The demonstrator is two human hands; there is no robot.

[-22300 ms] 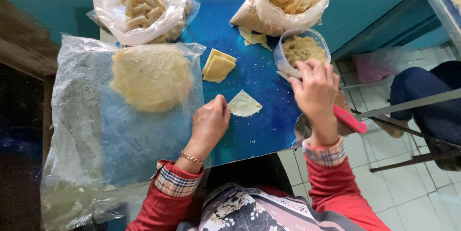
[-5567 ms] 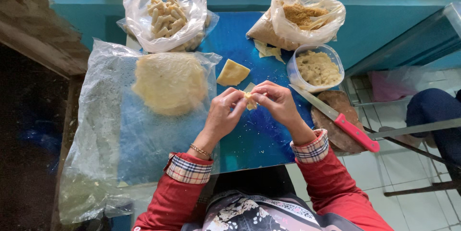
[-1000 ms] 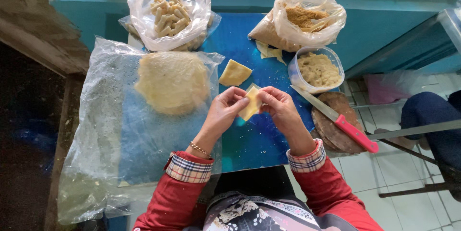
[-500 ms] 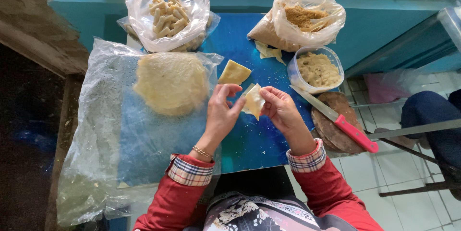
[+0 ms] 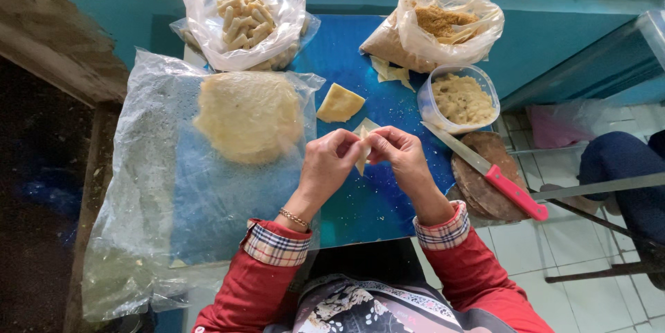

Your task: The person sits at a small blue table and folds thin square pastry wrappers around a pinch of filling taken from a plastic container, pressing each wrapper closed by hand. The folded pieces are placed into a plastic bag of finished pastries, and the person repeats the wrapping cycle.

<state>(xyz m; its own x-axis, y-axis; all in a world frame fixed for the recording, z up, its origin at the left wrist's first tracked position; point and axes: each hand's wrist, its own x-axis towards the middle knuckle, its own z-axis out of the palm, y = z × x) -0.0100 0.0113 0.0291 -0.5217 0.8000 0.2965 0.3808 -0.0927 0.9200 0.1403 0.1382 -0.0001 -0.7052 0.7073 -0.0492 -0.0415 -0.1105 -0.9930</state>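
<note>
A pale dough wrapper [image 5: 363, 145] is pinched between the left hand [image 5: 331, 167] and right hand [image 5: 403, 160], both grips clamped on it, above the blue desk [image 5: 374, 201]; a red-handled knife [image 5: 485, 181] lies at three o'clock.

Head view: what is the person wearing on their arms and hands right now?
Both arms wear red sleeves with plaid cuffs turned back at the wrists. The left hand is bare, with a thin beaded bracelet at its wrist. The right hand is bare too, with no jewellery or gloves visible.
</note>
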